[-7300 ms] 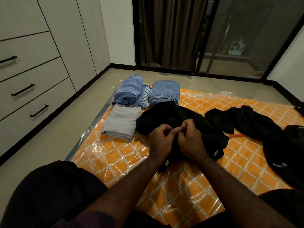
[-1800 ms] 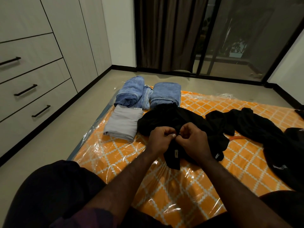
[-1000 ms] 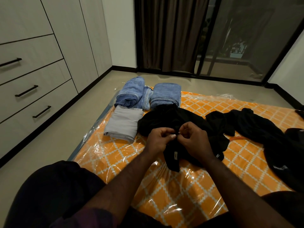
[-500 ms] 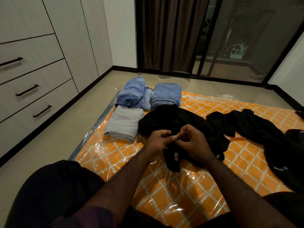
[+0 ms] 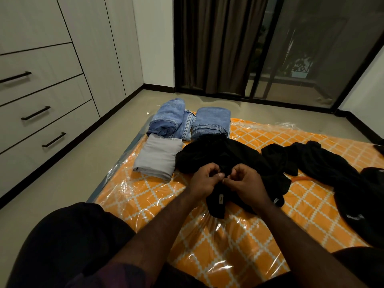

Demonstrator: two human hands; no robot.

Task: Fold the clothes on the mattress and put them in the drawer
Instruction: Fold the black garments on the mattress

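Both hands meet over the middle of the mattress (image 5: 187,235): the left hand (image 5: 204,179) and the right hand (image 5: 246,182) have their fingers curled and pinch a small spot on the black garment (image 5: 226,154), fingertips almost touching each other. What exactly they pinch, a button or a fold of cloth, is too small and dark to tell. Below the grip a narrow strip of that garment hangs toward the person, with a small pale label on it. Beyond the grip the rest of the garment lies rumpled, not yet squared into any fold.

Left of the grip sits a folded grey piece (image 5: 156,157), flat and neat. Farther beyond it, at the mattress's far edge, lie the folded blue jeans (image 5: 212,121) and, touching them on the left, a rolled blue denim piece (image 5: 166,119). These look finished as folds, yet they are on the mattress, not in a drawer.

Right of the grip more black clothes (image 5: 332,169) lie loose and unfolded, trailing toward the right edge of the view, where another dark piece (image 5: 365,206) with a pale print lies crumpled.

Far left of the grip, across a strip of floor, the drawers (image 5: 47,113) in the cabinet wall are all closed.

My judgement: roughly halfway through the folding, with three pieces done, one in hand, at least two to go, and the whole putting-away step untouched.
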